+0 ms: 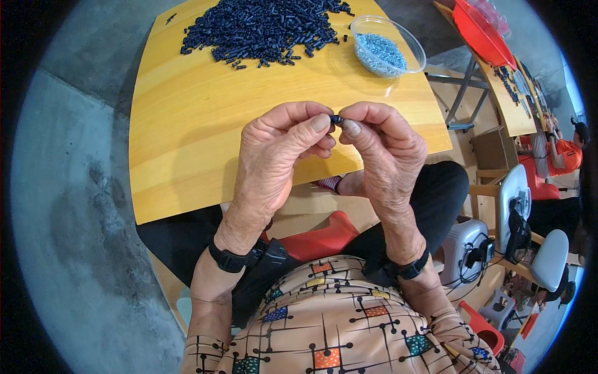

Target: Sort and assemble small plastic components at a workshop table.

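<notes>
Between my two hands, over the near edge of the yellow table (187, 143), a small dark cylindrical part (336, 119) is pinched at both ends. My left hand (274, 149) grips its left end between thumb and forefinger. Thumb and forefinger of my right hand (389, 146) close on the right end. Fingertips cover most of the part, so its exact kind is hidden. Farther back lies a large heap of small dark cylindrical parts (268, 28). To its right, a clear round plastic bowl (413, 43) holds many tiny shiny bluish pieces (380, 55).
A few loose dark parts (171, 18) lie at the table's far left corner. On the right, another table (520, 115) carries a red basin (483, 34), with a person in orange (565, 156) beyond. Chairs (514, 193) and a grey stool with cables (464, 246) stand at my right.
</notes>
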`<control>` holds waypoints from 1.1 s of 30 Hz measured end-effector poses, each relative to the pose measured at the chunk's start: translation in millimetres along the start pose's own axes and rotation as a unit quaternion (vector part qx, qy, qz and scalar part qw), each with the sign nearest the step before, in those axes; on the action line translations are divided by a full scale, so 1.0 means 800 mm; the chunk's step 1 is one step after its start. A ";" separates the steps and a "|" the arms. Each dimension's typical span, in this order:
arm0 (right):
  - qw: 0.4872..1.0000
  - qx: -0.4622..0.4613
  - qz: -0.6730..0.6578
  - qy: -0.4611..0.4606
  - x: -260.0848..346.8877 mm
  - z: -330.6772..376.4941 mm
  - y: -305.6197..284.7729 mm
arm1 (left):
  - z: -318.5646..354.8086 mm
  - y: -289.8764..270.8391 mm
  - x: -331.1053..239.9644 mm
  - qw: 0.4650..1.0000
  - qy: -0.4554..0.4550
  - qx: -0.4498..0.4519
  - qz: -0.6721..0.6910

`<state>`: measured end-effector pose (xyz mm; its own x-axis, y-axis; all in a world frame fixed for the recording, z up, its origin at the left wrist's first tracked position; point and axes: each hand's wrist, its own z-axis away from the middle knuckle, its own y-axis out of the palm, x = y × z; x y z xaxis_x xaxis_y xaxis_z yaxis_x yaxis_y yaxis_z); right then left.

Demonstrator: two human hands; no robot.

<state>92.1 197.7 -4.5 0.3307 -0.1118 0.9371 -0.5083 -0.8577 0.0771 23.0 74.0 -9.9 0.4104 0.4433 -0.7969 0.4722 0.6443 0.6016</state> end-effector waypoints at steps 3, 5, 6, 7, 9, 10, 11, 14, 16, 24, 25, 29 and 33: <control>1.000 0.013 0.021 -0.016 0.001 -0.002 0.000 | 0.000 -0.002 0.002 1.000 0.009 0.003 0.006; 1.000 0.017 0.023 -0.011 0.001 -0.002 0.002 | 0.001 -0.002 0.002 1.000 0.007 -0.001 0.013; 0.999 0.022 0.017 -0.020 0.000 -0.003 0.001 | 0.001 0.000 0.003 1.000 0.008 -0.006 0.024; 0.999 0.027 0.011 -0.029 -0.001 -0.003 0.001 | 0.001 0.001 0.004 0.999 0.009 -0.010 0.034; 0.999 0.035 -0.007 -0.014 0.000 -0.004 0.000 | 0.001 0.001 0.005 0.999 0.008 -0.009 0.036; 0.999 0.044 -0.026 0.001 0.001 -0.005 0.000 | 0.001 0.001 0.005 0.999 0.008 -0.008 0.037; 0.999 0.043 -0.026 0.001 0.002 -0.005 0.001 | 0.002 0.001 0.005 0.999 0.008 -0.008 0.037; 0.996 0.046 -0.068 0.041 0.005 -0.006 0.001 | 0.003 0.002 0.004 0.998 -0.007 -0.002 0.061; 0.994 0.051 -0.082 0.046 0.005 -0.006 0.000 | 0.003 0.002 0.004 0.998 -0.011 -0.003 0.067; 0.998 0.045 -0.032 0.032 0.007 -0.006 -0.003 | 0.003 0.001 0.004 0.998 -0.014 0.002 0.058; 0.998 0.046 -0.019 0.028 0.007 -0.006 -0.004 | 0.002 0.002 0.004 0.998 -0.012 0.002 0.054; 0.997 0.044 -0.038 0.045 0.011 -0.005 -0.004 | 0.003 0.002 0.003 1.000 0.007 -0.004 0.030; 0.998 0.038 -0.005 0.045 0.010 -0.004 -0.004 | 0.005 0.003 0.003 0.999 0.030 -0.014 -0.002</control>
<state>93.7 201.1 4.3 0.2608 -0.0597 0.9635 -0.4419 -0.8948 0.0642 28.5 74.2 -9.9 0.3602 0.4776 -0.8013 0.4504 0.6632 0.5977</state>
